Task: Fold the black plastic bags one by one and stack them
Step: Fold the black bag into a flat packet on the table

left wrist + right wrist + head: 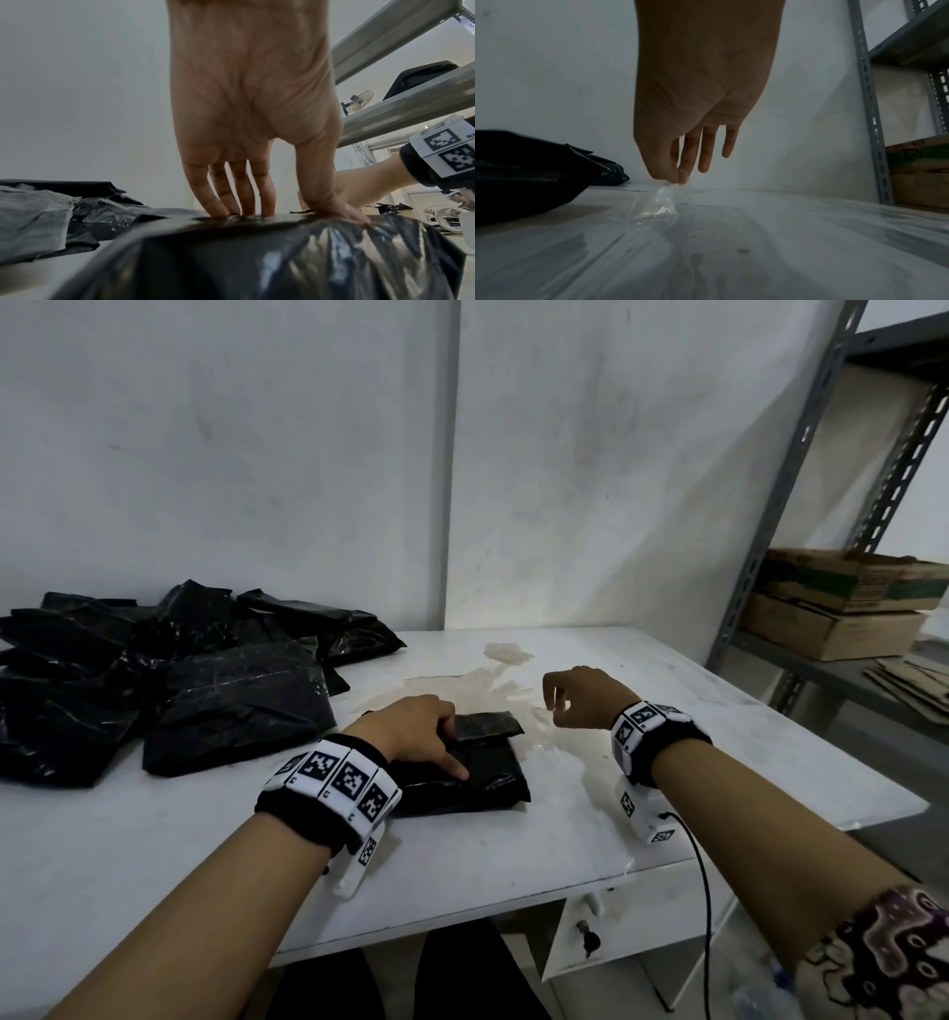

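A folded black bag [482, 785] lies flat on the white table [154, 839], with a smaller folded black bag [488, 725] on its far edge. My left hand [411, 731] presses down on them, fingertips on the far edge and thumb on the top face; the left wrist view shows the left hand [244, 203] with straight fingers on the black bag [257, 253]. My right hand [575, 695] hovers to the right of the bags. In the right wrist view the right hand [679, 179] pinches up a clear plastic film [659, 205] between thumb and forefinger.
A loose pile of unfolded black bags [154, 680] fills the table's far left, against the wall. A grey metal shelf [760, 567] with cardboard boxes [842, 608] stands to the right. A drawer with a key [590, 940] sits under the table's front edge.
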A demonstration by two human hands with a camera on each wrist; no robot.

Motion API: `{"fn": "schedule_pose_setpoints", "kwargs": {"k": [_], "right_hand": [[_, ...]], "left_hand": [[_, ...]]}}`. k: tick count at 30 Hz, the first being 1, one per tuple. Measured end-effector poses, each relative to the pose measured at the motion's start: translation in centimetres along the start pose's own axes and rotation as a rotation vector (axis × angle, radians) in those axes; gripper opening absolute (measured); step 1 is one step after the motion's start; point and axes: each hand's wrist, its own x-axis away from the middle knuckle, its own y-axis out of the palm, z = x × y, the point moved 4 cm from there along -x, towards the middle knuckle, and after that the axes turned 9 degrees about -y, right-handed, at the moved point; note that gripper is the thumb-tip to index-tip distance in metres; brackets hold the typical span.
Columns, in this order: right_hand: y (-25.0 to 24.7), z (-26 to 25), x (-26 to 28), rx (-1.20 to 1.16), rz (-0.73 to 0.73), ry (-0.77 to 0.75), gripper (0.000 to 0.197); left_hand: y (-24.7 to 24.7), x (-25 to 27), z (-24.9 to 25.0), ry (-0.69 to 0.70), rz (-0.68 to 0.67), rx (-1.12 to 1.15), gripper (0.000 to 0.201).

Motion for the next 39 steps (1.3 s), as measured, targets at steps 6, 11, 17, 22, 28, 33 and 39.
{"fn": "schedule_pose_setpoints", "kwargs": {"k": [6, 11, 17, 22, 28, 33, 39], "right_hand": [[-1.3, -0.8, -0.1, 0.079, -0.019, -0.004, 0.024], [-2.5, -1.7, 0.2, 0.169, -0.043, -0.008, 0.017], [-4.0, -2.6, -0.1, 0.086, -0.110, 0.034, 0.028], [-5.6, -3.4, -0.4, 0.145, -0.038, -0.029, 0.030], [-6.5, -3.4, 0.3, 0.198, -0.046, -0.060, 0.033], [-7.6, -3.2, 0.7, 0.158, -0.007, -0.052, 0.035], [-8.3, -3.3, 1.0, 0.173, 0.051, -0.103, 0.035]], "left_hand": [[0.1, 0.1, 0.1, 0.002, -0.003, 0.000, 0.043], [0.0, 0.4, 0.0, 0.005, 0.013, 0.007, 0.044], [0.1, 0.6, -0.2, 0.037, 0.048, 0.049, 0.047], [0.1, 0.6, -0.2, 0.046, 0.050, 0.050, 0.045], [0.1, 0.6, -0.2, 0.052, 0.037, 0.045, 0.046], [0.2, 0.3, -0.3, 0.056, 0.038, 0.053, 0.044], [0.2, 0.1, -0.3, 0.048, 0.030, 0.039, 0.044]]}}
